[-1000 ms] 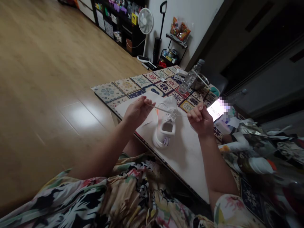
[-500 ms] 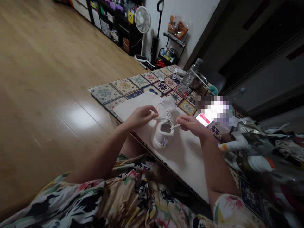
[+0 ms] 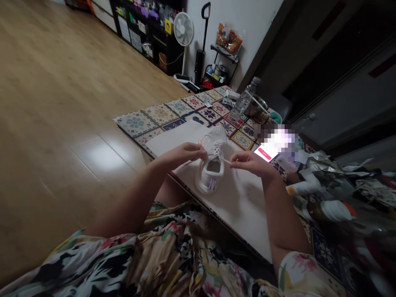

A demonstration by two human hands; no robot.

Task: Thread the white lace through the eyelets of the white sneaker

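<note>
A small white sneaker (image 3: pixel 212 167) stands on a white board (image 3: pixel 241 198) laid over a table with a patterned tile cover (image 3: pixel 161 112), its heel toward the near edge and its toe pointing far. The left hand (image 3: pixel 182 154) sits just left of the shoe's collar, thumb and forefinger pressed together on one end of the white lace (image 3: pixel 220 156); the right hand (image 3: pixel 252 161) sits just right of it, fingertips likewise pinched on the other end, the remaining fingers loosely curled. The lace runs short and fairly taut from each pinch to the top eyelets — whether a loop or a first crossing is already formed there is too small to tell.

Judging by this, the work in hand is tying or snugging the lace at the top of the shoe. To do it well, both ends probably want even tension, pulled outward and slightly low so the light shoe does not lift or tip off its sole. Keeping the pinches close to the eyelets gives control — a long grip would let slack creep back in.

Farther off stand a clear plastic bottle (image 3: pixel 242 104) and a lit phone (image 3: pixel 268 149) to the right; crumpled wrappers (image 3: pixel 328 173) lie at the right edge.
</note>
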